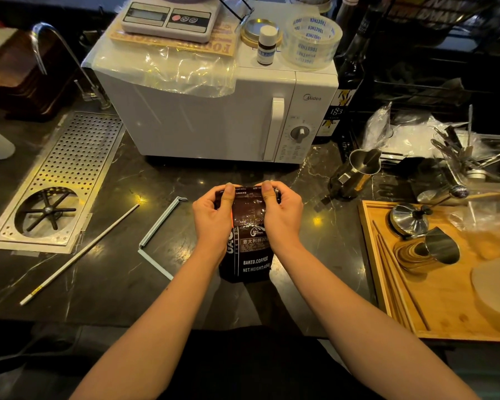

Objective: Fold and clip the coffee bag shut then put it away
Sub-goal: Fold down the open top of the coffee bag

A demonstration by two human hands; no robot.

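Note:
A dark brown coffee bag point(250, 255) with white "BAKED.COFFEE" lettering stands on the black marble counter point(127, 269) in the middle of the view. My left hand point(214, 217) grips its top left corner, and my right hand point(280, 215) grips its top right corner. Both thumbs press on the top edge, which is bent over toward me. A pale blue sealing clip point(159, 235) lies open in a V shape on the counter, just left of the bag, touching neither hand.
A white microwave point(214, 116) stands right behind the bag. A long white stick point(78, 255) lies left of the clip, beside a perforated metal drain point(61, 180). A wooden tray point(445, 284) with metal pitchers sits at the right. A steel milk jug point(358, 171) stands nearby.

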